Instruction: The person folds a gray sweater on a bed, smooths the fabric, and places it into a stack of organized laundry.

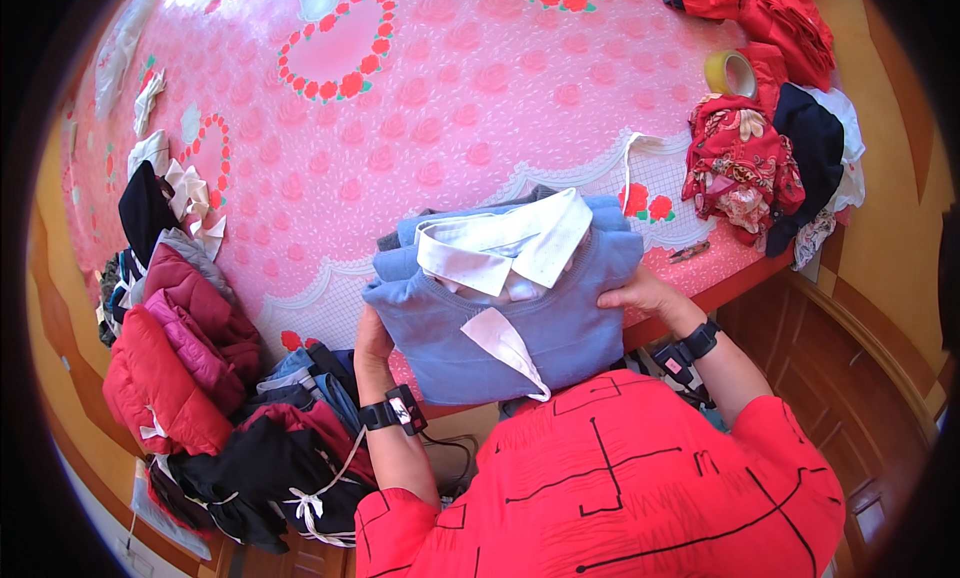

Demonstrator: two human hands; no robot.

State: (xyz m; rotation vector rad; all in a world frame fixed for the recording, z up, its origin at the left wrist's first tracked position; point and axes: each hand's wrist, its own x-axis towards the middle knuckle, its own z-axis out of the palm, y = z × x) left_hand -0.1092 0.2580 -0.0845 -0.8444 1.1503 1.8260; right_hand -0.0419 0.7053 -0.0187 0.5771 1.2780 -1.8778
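A folded blue sweater (450, 345) with a white shirt collar (480, 267) at its neck lies at the table's front edge, close to my body. Beneath it show more blue folds and dark grey cloth (536, 197). My left hand (373, 334) holds the bundle's left side, its fingers mostly hidden by the cloth. At the opposite side my right hand (637, 297) grips the edge, thumb on top and fingers out of sight underneath. A pale fabric strip (499, 342) rests on the sweater's front and narrows toward its lower edge.
Pink floral cloth (450, 75) covers the table. Padded garments (169, 383) and tied dark clothes (262, 465) crowd the left edge. On the right are a patterned red garment (739, 158), a tape roll (731, 74), a small clip-like tool (688, 252) and a white strip (628, 165).
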